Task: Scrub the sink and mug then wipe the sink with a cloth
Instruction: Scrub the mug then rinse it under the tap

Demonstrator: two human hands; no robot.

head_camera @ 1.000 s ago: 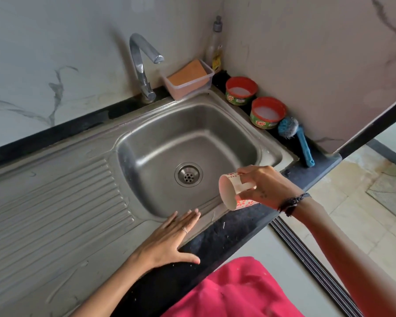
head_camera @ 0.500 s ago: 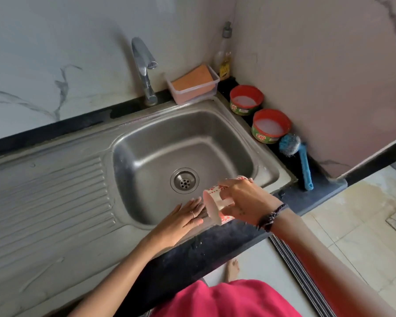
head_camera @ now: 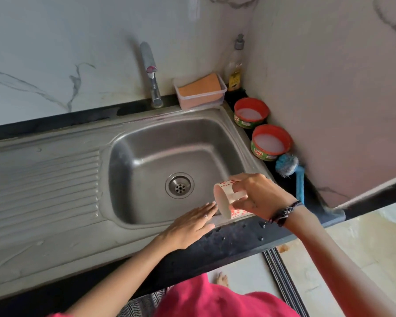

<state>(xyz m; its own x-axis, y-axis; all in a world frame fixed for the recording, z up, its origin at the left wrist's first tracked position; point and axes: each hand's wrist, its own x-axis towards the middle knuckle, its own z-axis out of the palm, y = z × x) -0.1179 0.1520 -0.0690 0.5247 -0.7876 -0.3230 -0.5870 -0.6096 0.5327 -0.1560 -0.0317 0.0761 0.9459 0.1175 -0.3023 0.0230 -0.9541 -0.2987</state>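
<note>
A steel sink (head_camera: 146, 143) with a round drain (head_camera: 179, 185) fills the middle of the view. My right hand (head_camera: 258, 197) grips a white mug (head_camera: 224, 201) with a red flower pattern, tipped on its side with its mouth facing left, above the sink's front right corner. My left hand (head_camera: 190, 225) lies flat with straight fingers on the sink's front rim, fingertips almost at the mug's rim. An orange cloth (head_camera: 200, 88) sits in a clear tub behind the sink.
A tap (head_camera: 150, 72) stands at the back. A soap bottle (head_camera: 236, 67), two red tubs of white paste (head_camera: 252, 113) (head_camera: 271, 143) and a blue scrub brush (head_camera: 290, 172) line the right ledge. The ribbed drainboard (head_camera: 41, 179) lies left.
My right hand brought the mug left and lower toward the sink's front edge. My left hand slid forward along the rim until its fingertips came close to the mug.
</note>
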